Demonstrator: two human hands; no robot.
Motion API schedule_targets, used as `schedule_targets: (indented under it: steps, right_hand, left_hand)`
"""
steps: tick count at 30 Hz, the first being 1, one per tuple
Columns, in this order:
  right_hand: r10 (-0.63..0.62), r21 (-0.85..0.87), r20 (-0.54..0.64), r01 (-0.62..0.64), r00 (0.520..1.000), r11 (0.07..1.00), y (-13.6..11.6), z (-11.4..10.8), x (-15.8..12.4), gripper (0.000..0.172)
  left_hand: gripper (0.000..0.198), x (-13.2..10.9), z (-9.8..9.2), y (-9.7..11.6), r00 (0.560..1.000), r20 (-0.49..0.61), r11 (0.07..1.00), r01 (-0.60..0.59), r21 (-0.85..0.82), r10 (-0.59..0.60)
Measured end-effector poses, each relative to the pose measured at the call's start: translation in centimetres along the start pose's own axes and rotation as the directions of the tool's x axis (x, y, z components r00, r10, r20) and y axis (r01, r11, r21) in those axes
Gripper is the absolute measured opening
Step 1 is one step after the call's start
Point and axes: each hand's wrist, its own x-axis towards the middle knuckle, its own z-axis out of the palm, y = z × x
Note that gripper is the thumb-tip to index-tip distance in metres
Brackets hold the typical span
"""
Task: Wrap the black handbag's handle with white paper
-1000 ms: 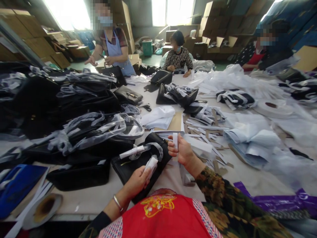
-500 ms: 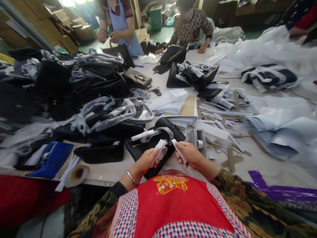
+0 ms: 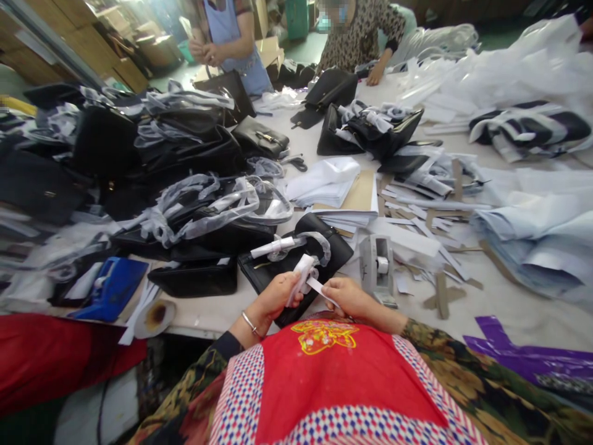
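My left hand is closed on a bag strap, its held part wrapped in white paper and clear plastic. Between the fingertips of my right hand is a white paper strip, whose far end reaches the wrapped strap. Beneath both hands lies a black handbag. Another stretch of plastic-covered strap with a white paper sleeve rests on top of the bag. A grey tape dispenser stands just right of my right hand.
Black bags with plastic-wrapped straps pile up on the left. A blue tape dispenser and a tape roll sit by the front edge. Paper sheets and card scraps lie ahead and right. Two people work across the table.
My right hand has brought the strip left against the wrapped strap; before, the two were apart. My view has shifted slightly. A co-worker at the back now holds something pale up.
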Motion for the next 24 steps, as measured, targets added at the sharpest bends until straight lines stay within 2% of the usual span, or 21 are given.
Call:
schedule_targets:
  steps: [5, 11, 16, 18, 21, 24]
  right_hand:
    - [-0.011, 0.037, -0.011, 0.011, 1.0, 0.999, -0.1, -0.2, 0.3, 0.019]
    - [-0.023, -0.042, -0.041, 0.021, 0.999, 0.999, -0.3, -0.6, 0.4, 0.017]
    - [-0.102, -0.033, -0.046, 0.1, 0.994, 0.994, -0.1, 0.3, 2.0, 0.022]
    - [-0.14, 0.019, -0.066, 0.141, 0.988, 0.99, 0.2, 0.8, 2.8, 0.022]
    - [-0.189, 0.201, -0.034, 0.192, 0.981, 0.961, 1.1, 1.3, 3.7, 0.024]
    - [-0.166, 0.427, 0.067, 0.122, 0.984, 0.896, 1.9, 1.4, 3.6, 0.031]
  left_hand:
    - [0.059, 0.1, -0.1, -0.2, 0.999, -0.043, 0.999, -0.007, 0.05, 0.009]
    - [0.058, 0.0, 0.1, -0.1, 0.999, -0.035, 0.993, -0.014, 0.118, 0.018]
    - [0.053, -0.2, 0.3, -0.5, 0.996, -0.057, 0.948, -0.053, 0.313, 0.075]
    - [0.052, -0.2, 0.4, -0.6, 0.989, -0.06, 0.886, -0.096, 0.453, 0.138]
    - [0.048, -0.3, 0.7, -0.7, 0.956, -0.021, 0.698, -0.199, 0.687, 0.293]
    - [0.039, -0.4, 0.8, -0.8, 0.904, 0.027, 0.499, -0.261, 0.826, 0.427]
